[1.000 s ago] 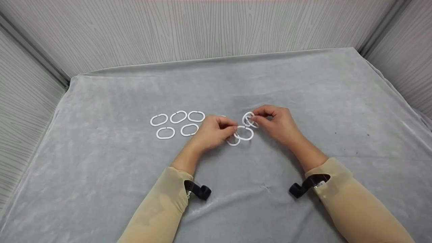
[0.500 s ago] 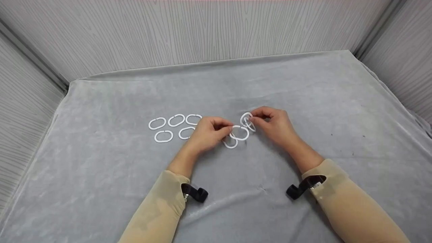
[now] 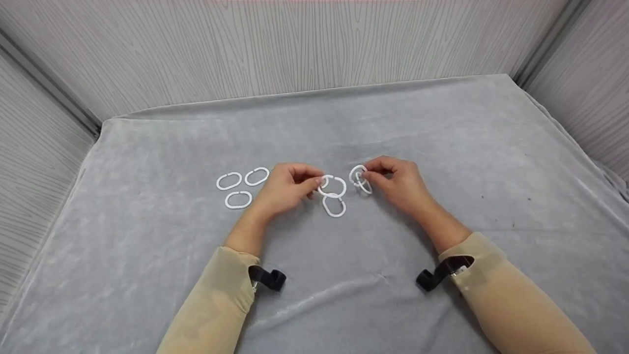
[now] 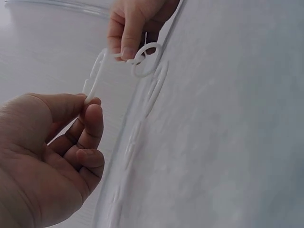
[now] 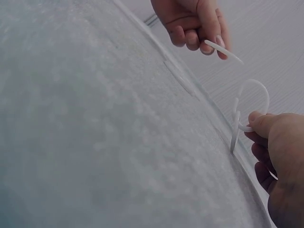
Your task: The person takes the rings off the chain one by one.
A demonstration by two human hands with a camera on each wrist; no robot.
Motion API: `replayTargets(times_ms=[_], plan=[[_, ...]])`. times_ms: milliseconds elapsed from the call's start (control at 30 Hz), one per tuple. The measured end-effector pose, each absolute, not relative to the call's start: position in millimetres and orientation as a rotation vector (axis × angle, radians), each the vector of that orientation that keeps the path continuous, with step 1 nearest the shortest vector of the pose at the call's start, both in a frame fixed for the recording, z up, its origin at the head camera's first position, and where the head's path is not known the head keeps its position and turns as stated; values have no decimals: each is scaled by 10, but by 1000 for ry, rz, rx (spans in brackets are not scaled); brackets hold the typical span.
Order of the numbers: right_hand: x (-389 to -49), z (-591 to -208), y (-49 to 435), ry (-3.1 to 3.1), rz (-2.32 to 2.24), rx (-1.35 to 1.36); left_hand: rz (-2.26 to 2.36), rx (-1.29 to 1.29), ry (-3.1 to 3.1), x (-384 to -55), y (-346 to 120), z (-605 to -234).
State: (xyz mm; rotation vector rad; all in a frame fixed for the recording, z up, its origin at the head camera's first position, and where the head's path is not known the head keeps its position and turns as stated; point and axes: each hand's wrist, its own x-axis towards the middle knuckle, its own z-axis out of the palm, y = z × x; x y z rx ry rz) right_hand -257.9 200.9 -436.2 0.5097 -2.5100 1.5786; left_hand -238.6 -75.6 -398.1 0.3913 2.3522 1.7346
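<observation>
Between thumb and index finger, my left hand [image 3: 290,191] pinches a white oval curtain ring [image 3: 345,187] with a small gap in its side. It is held up over the cloth, also seen in the left wrist view as a thin ring [image 4: 98,78]. A similar loose ring [image 3: 334,216] lies just below it. My right hand [image 3: 399,179] pinches a white ring [image 5: 267,97], with a second ring [image 5: 234,137] hooked through it and hanging down. The two hands are apart, the held rings a short way from each other.
Several more white rings lie left of my left hand, including one ring [image 3: 239,206] at the front; the hand covers others. A grey cloth [image 3: 373,305] covers the table, with a few creases. Pale wood-grain panels [image 3: 314,44] stand behind and at the sides.
My left hand has moved left with its ring, away from the right hand, and now hides two rings on the cloth. The right hand has stayed nearly still, holding its linked rings.
</observation>
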Motion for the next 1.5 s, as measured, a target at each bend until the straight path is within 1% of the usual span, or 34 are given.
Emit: replayTargets(times_ms=[300, 733, 1000, 1500], plan=[[-2586, -4364, 2004, -2523, 1571, 518, 1588, 356, 2414, -2378, -992, -3972], [-2585, -4375, 1971, -2521, 1621, 496, 1416, 426, 2521, -2300, -1235, -4006], [-2587, -4370, 1985, -2520, 1621, 491, 1316, 467, 2581, -2331, -1259, -4044], [-2580, -4381, 2006, -2510, 1612, 510, 1345, 400, 2641, -2347, -1233, -4061]])
